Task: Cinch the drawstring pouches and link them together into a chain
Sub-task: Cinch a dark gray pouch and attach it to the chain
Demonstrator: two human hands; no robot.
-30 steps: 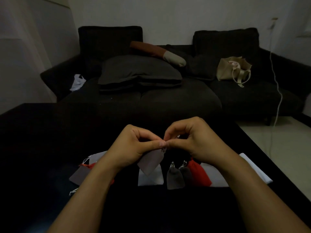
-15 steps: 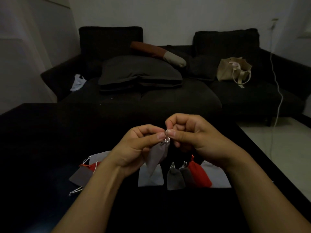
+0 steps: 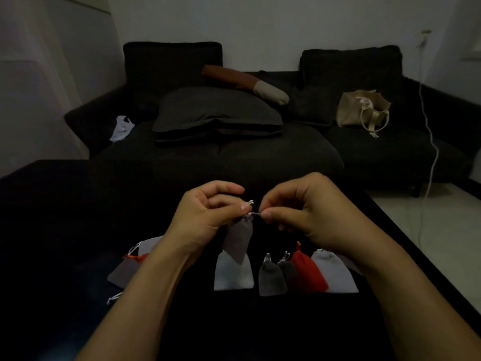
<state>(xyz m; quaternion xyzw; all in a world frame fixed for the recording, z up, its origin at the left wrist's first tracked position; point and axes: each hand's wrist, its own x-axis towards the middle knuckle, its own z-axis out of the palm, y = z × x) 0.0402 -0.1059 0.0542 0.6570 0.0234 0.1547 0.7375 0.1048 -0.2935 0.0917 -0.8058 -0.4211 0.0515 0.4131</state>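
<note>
Slippage is the likely failure: the thin drawstring (image 3: 256, 213) could escape the right hand (image 3: 309, 212), leaving the grey pouch (image 3: 238, 237) uncinched. That hand pinches the cord between thumb and forefinger; the left hand (image 3: 205, 217) pinches the pouch's neck, which hangs above the black table (image 3: 65, 217), nearer pouches lying below.

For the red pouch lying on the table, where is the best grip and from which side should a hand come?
Probably the gathered neck of the red pouch, at its far end under the right hand. It is narrow and stands free, while dark pouches and a pale pouch crowd its sides. Come from above.
</note>
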